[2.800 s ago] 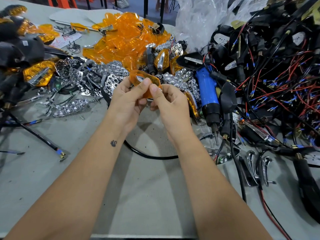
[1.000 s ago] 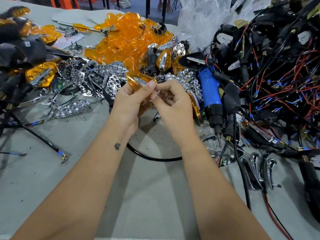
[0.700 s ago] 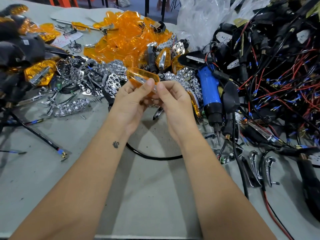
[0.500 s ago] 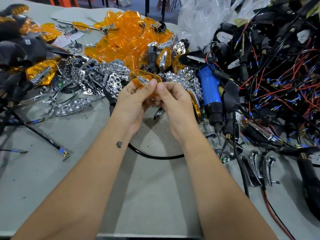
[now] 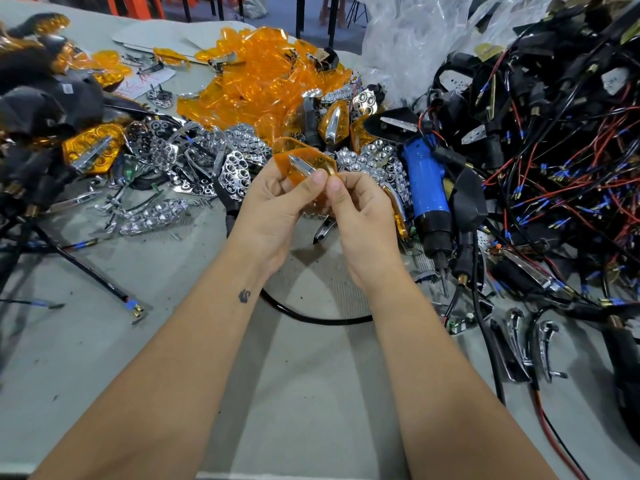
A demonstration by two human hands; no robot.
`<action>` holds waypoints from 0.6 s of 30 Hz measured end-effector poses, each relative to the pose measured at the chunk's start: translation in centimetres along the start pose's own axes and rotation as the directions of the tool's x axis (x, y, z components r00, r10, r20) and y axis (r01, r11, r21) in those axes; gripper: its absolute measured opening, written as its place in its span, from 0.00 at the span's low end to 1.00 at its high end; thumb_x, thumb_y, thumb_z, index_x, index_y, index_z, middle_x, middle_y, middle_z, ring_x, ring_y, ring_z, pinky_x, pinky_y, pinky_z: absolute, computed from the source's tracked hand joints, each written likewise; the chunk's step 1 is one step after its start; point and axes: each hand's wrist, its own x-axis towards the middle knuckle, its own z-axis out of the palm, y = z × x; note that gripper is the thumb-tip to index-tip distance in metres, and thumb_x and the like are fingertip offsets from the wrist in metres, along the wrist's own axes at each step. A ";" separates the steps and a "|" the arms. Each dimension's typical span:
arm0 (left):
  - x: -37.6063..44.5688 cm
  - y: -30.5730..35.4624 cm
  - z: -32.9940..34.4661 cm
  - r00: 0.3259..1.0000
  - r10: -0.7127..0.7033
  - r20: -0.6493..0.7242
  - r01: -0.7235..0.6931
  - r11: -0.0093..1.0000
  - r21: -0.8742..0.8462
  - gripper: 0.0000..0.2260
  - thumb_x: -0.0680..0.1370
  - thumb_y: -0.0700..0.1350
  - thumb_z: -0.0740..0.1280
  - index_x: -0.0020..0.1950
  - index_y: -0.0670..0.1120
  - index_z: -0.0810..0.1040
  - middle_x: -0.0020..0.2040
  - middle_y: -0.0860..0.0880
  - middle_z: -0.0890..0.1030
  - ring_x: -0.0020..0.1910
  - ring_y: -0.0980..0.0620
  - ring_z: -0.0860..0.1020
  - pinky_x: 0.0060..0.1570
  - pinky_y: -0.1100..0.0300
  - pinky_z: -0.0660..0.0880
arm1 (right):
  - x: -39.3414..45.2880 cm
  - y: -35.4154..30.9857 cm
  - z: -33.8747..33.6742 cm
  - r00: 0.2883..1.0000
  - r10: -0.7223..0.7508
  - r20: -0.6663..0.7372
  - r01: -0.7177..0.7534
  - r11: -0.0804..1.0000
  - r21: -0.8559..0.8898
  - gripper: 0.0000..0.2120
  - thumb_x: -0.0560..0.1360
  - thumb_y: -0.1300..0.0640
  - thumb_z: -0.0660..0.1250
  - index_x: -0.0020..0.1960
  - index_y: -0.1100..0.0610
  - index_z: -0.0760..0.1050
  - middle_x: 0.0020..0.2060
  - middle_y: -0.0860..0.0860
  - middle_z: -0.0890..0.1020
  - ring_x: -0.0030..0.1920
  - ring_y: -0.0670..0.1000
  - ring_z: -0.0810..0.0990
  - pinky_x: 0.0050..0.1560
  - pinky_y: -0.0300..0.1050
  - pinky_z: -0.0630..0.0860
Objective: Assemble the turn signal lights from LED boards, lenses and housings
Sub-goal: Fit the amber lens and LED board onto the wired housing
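Lens pinched by left hand and right hand above surface. Red writing on paper unreadable.

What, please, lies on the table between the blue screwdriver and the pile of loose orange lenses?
In the head view, chrome reflectors and part-built amber lights lie between the blue screwdriver and the orange lenses.

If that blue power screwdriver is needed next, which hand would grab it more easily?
Probably the right hand. The blue screwdriver lies just to its outer side, while the left hand sits farther away. Both hands now pinch the amber lens, so the right must let go first.
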 end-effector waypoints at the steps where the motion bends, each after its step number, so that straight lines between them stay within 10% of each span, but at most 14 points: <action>1: -0.1 0.0 0.1 1.000 0.005 -0.023 -0.005 1.000 0.011 0.10 0.72 0.41 0.70 0.52 0.43 0.76 0.41 0.52 0.84 0.41 0.55 0.81 0.41 0.62 0.78 | 0.0 -0.1 0.0 1.000 0.008 -0.004 -0.008 1.000 0.014 0.06 0.78 0.52 0.67 0.49 0.54 0.76 0.40 0.46 0.80 0.42 0.43 0.78 0.48 0.42 0.77; 6: 0.0 -0.3 0.2 0.993 -0.040 -0.110 0.048 0.996 0.075 0.04 0.78 0.43 0.68 0.51 0.43 0.78 0.40 0.50 0.84 0.41 0.53 0.81 0.43 0.59 0.78 | 0.4 -0.4 -0.1 0.995 0.094 -0.035 -0.091 0.992 0.082 0.11 0.79 0.49 0.65 0.51 0.57 0.79 0.49 0.61 0.83 0.53 0.63 0.81 0.60 0.63 0.77; 11: 0.2 -0.7 -0.2 0.985 -0.023 -0.171 0.063 0.970 0.233 0.02 0.80 0.40 0.68 0.51 0.46 0.80 0.49 0.46 0.85 0.50 0.46 0.84 0.50 0.53 0.81 | 0.1 -0.6 -0.3 1.000 -0.017 0.016 0.019 0.983 -0.181 0.14 0.81 0.51 0.64 0.65 0.43 0.72 0.61 0.44 0.75 0.58 0.39 0.75 0.58 0.34 0.75; 18: 0.4 0.3 -0.4 0.973 -0.099 -0.208 0.141 0.969 0.200 0.08 0.81 0.45 0.66 0.46 0.51 0.84 0.44 0.48 0.86 0.44 0.50 0.84 0.42 0.60 0.81 | -0.3 -1.0 -0.1 0.992 -0.084 0.089 0.109 0.939 -0.326 0.21 0.76 0.58 0.71 0.68 0.50 0.74 0.59 0.45 0.76 0.58 0.43 0.76 0.60 0.45 0.76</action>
